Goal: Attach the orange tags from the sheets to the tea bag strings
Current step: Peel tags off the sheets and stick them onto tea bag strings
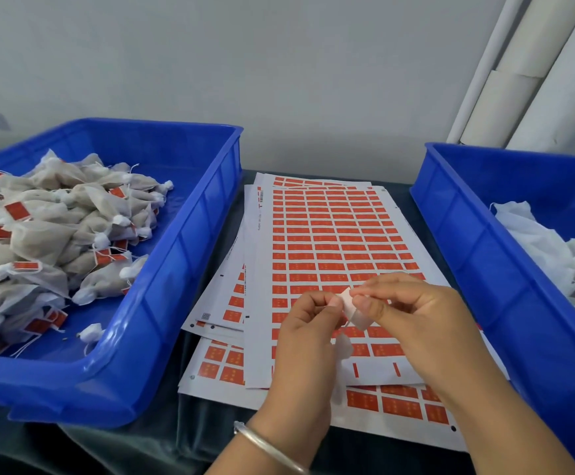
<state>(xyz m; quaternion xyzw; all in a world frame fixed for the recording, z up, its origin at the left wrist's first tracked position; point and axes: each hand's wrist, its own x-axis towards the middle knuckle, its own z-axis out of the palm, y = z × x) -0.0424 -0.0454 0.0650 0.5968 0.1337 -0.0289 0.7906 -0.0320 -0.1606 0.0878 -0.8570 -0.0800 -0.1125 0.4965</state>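
A stack of white sheets [330, 231] printed with rows of orange tags lies in the middle of the table. Above its near part, my left hand [308, 341] and my right hand [416, 313] meet fingertip to fingertip. Both pinch a small pale tag [353, 308], seen from its whitish back, which is folded between the thumbs. A bit of white tea bag [344, 347] hangs below my left hand, mostly hidden. I cannot make out the string.
A blue bin [176, 269] at the left holds a heap of tea bags [49, 234] with orange tags on them. A second blue bin [478, 248] at the right holds white untagged bags [553, 248]. A dark cloth covers the table.
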